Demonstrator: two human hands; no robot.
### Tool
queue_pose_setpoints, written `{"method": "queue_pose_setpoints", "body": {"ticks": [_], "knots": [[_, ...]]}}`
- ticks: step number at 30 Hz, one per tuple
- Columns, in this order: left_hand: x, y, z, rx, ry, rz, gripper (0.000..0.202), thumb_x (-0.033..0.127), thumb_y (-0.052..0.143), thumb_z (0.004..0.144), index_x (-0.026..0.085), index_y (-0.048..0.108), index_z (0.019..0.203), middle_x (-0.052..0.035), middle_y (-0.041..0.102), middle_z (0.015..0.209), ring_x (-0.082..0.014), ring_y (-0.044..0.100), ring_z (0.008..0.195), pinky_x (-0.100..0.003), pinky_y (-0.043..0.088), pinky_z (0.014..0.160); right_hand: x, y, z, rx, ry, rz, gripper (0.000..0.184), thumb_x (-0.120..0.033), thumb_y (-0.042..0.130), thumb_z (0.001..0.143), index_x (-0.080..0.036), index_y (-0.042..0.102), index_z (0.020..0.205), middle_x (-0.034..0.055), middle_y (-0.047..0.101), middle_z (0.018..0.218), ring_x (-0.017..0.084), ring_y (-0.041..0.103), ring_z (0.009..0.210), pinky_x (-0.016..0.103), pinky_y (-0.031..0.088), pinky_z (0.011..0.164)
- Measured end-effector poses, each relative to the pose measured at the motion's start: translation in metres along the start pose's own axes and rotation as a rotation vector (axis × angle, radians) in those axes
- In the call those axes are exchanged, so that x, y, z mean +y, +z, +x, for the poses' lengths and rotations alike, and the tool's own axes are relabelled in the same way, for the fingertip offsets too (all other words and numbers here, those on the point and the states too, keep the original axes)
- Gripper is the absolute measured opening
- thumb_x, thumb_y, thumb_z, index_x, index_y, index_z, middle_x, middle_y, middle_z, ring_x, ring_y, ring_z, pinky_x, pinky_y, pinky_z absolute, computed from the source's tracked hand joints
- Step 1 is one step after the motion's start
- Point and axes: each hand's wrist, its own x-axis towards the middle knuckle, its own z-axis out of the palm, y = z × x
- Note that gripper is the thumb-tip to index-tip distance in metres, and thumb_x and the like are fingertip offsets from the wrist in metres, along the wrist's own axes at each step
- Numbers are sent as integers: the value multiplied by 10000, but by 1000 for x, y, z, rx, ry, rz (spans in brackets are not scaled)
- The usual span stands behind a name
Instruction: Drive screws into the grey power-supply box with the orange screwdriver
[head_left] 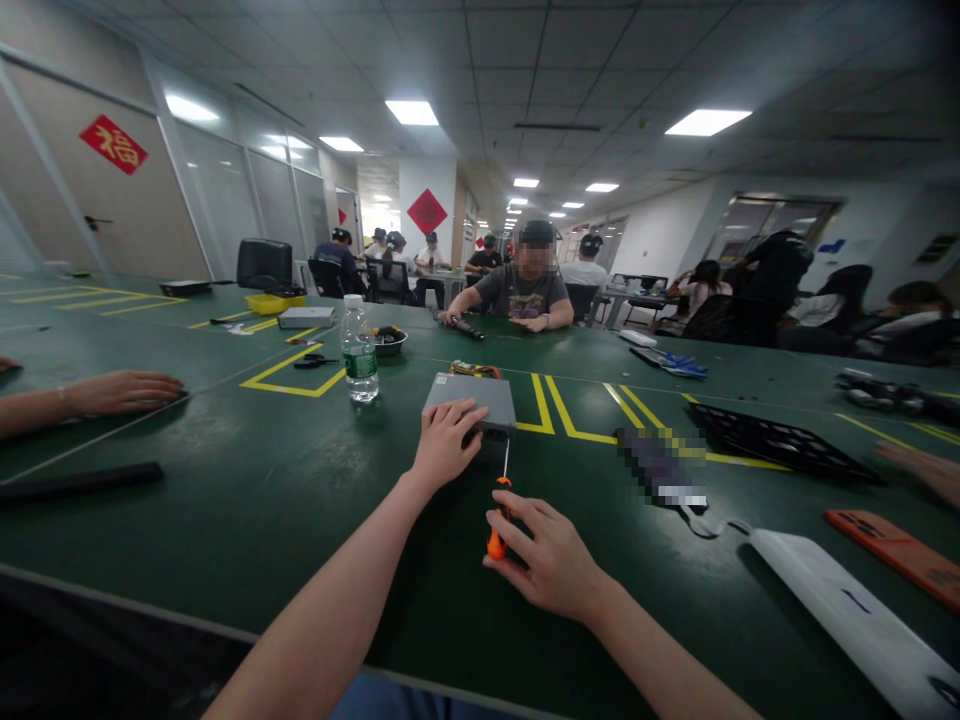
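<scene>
A grey metal box, a computer power supply (491,395), lies on the green table with coloured wires (474,370) at its far side. My left hand (450,440) grips its near left part, fingers spread over the top and the thumb by the front edge. Between the fingers and thumb of my right hand (544,550) is a screwdriver (498,535) with an orange and black handle. Its thin shaft points away from me, and the tip reaches the near right corner of the power supply. Whether the tip sits in a screw is too small to tell.
A water bottle (360,355) stands left of the power supply, by a metal bowl (388,342). To the right lie a phone (649,465) with a cable, a white power bank (847,610), an orange-cased phone (900,555) and a black panel (780,440). A person (525,285) sits opposite.
</scene>
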Motion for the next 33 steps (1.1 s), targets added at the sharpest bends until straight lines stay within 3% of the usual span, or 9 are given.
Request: {"method": "queue_pose_setpoints", "body": {"ticks": [4,11,16,18,23,27,30,33], "knots": [[0,0,0,4,-4,-9,353,262,500,825,325,527,1172,-8,545,1234,-211,457,1138,-400,277,961,2,5,-3,63,15,31,250,-357,528,833,-159,528,986,166,575,1136,222,603,891,374,517,745],[0,1,1,-8,-10,12,343,270,492,832,323,535,1168,-6,536,1251,-213,451,1146,-399,273,968,0,-2,1,-24,-5,5,352,-323,495,841,-183,505,1164,168,527,1187,246,566,1003,376,500,783],[-3,4,1,-5,11,27,333,281,487,841,323,531,1169,-7,535,1253,-215,444,1156,-405,273,960,1,3,-5,145,34,-16,217,-300,527,824,-145,536,976,167,577,1108,209,596,836,353,501,714],[-4,4,0,-2,19,31,337,283,491,841,325,528,1173,-9,536,1253,-220,434,1169,-410,264,968,0,3,-6,127,64,-9,209,-313,522,827,-146,530,952,163,577,1103,209,595,841,350,501,719],[-4,3,0,8,16,29,326,295,493,842,341,535,1162,1,546,1243,-229,409,1192,-434,226,992,-5,-3,0,-59,22,-53,331,-323,498,846,-169,499,1139,172,509,1201,250,563,991,366,495,773],[-4,3,0,5,3,21,317,308,485,846,339,541,1156,0,549,1237,-224,428,1166,-428,245,971,-2,1,0,49,-23,-73,278,-323,515,846,-152,518,1065,172,559,1143,232,598,884,367,501,730],[-3,3,0,8,-6,15,316,308,494,840,340,546,1151,1,547,1237,-227,429,1162,-426,251,961,0,4,-3,145,30,-24,186,-299,517,836,-146,514,942,172,587,1097,215,605,846,354,504,713],[-3,3,0,4,-6,10,321,302,505,835,343,546,1152,6,550,1234,-221,431,1158,-417,252,958,-1,4,-4,58,65,0,256,-345,516,836,-152,511,1004,168,561,1143,227,591,919,365,504,755]]}}
